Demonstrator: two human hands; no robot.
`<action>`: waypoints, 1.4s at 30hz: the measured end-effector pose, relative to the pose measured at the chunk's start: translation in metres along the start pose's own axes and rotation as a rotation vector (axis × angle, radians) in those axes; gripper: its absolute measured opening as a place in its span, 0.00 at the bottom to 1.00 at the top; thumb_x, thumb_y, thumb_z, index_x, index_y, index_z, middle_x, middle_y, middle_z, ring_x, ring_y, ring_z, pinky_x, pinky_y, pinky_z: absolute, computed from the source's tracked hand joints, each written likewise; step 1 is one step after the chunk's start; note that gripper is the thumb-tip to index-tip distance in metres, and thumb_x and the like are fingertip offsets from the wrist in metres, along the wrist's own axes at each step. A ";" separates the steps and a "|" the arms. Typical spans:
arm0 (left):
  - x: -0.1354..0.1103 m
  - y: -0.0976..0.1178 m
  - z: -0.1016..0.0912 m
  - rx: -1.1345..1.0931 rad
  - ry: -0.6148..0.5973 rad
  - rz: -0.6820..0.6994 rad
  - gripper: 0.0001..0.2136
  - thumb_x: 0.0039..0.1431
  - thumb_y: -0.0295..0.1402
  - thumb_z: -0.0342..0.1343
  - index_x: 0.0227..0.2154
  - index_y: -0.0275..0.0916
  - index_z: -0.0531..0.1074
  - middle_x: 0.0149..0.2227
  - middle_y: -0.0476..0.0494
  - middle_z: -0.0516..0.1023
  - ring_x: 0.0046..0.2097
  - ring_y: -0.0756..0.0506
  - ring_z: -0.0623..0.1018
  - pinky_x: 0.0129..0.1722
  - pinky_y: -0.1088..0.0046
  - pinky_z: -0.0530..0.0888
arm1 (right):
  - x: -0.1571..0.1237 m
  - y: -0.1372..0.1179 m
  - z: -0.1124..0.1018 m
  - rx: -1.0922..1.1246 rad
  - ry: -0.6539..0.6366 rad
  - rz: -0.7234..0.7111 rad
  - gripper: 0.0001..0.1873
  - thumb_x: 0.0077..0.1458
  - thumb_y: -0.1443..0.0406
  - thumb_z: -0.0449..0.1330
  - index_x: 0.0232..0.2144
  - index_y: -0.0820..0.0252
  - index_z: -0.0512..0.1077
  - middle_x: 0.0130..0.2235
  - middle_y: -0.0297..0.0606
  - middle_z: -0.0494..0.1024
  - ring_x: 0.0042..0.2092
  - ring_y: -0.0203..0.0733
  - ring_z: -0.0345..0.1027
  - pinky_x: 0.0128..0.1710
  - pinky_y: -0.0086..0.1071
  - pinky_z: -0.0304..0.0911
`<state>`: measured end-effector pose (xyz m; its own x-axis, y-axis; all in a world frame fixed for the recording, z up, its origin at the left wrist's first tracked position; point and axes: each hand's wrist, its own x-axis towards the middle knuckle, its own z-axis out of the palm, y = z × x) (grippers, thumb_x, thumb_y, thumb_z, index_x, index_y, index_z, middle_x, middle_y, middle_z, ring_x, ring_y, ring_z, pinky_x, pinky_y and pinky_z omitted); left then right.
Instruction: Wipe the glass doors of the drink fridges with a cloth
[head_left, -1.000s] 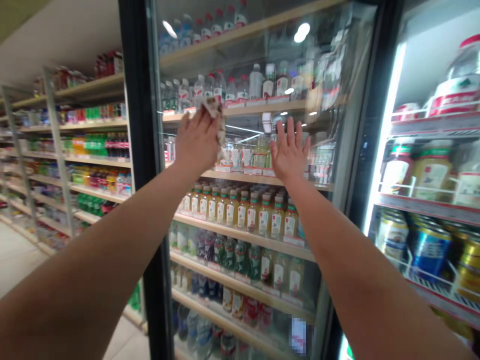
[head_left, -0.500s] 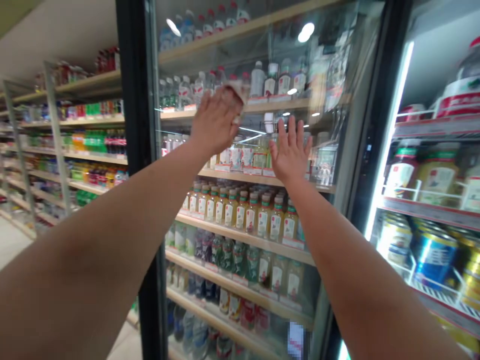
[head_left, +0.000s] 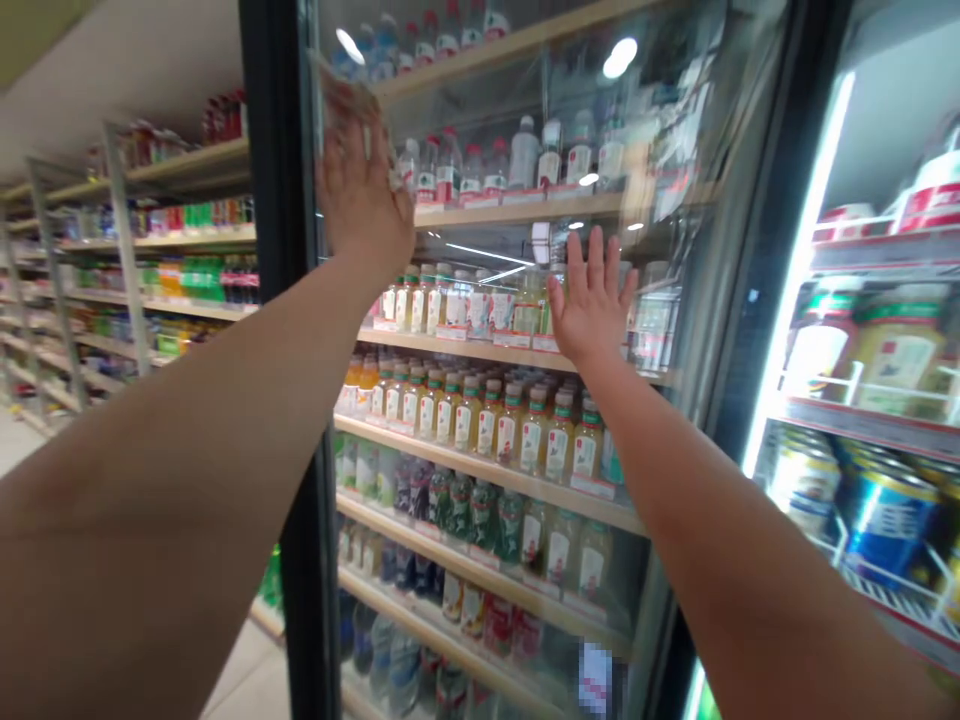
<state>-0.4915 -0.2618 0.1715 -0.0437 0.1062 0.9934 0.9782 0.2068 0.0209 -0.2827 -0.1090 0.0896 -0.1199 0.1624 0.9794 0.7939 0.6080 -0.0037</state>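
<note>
I face an open glass fridge door (head_left: 660, 470) with a black frame. My left hand (head_left: 360, 190) presses a crumpled pale cloth (head_left: 352, 98) flat against the upper left part of the glass, near the frame. The cloth is mostly hidden under my fingers and smeared by motion. My right hand (head_left: 592, 300) rests flat on the glass at mid height, fingers spread and pointing up, holding nothing. Through the glass I see shelves of bottled drinks (head_left: 480, 420).
The lit fridge interior (head_left: 877, 420) with large bottles and cans on wire racks stands at the right. Store shelving (head_left: 165, 250) with drinks runs along the aisle at the left, above a pale tiled floor (head_left: 247, 680). The door's black frame (head_left: 277, 200) stands between them.
My left hand has swept the cloth across the glass, first right and up, then far to the upper left near the frame. My right hand has stayed flat on the glass.
</note>
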 end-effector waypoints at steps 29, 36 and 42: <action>0.022 0.066 0.016 0.007 -0.066 0.183 0.33 0.69 0.49 0.33 0.73 0.44 0.54 0.73 0.61 0.51 0.73 0.40 0.44 0.74 0.61 0.37 | -0.003 0.005 0.000 0.089 0.094 -0.021 0.33 0.72 0.53 0.37 0.74 0.53 0.48 0.76 0.39 0.46 0.76 0.53 0.34 0.71 0.64 0.40; 0.022 0.067 0.007 0.066 -0.057 0.236 0.31 0.71 0.43 0.37 0.73 0.40 0.53 0.74 0.56 0.49 0.74 0.43 0.44 0.75 0.57 0.38 | -0.005 0.005 -0.003 0.108 0.127 -0.018 0.33 0.73 0.51 0.34 0.73 0.54 0.52 0.75 0.38 0.49 0.75 0.52 0.38 0.72 0.61 0.39; 0.012 0.065 0.015 0.036 -0.098 0.248 0.33 0.69 0.47 0.36 0.74 0.43 0.51 0.74 0.60 0.48 0.74 0.41 0.42 0.74 0.63 0.36 | -0.007 0.002 -0.010 0.071 0.091 -0.002 0.32 0.73 0.52 0.37 0.73 0.53 0.52 0.75 0.37 0.49 0.75 0.52 0.38 0.72 0.59 0.41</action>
<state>-0.4317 -0.2325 0.1829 0.1751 0.2507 0.9521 0.9536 0.1973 -0.2273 -0.2741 -0.1168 0.0849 -0.0641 0.0916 0.9937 0.7492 0.6622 -0.0127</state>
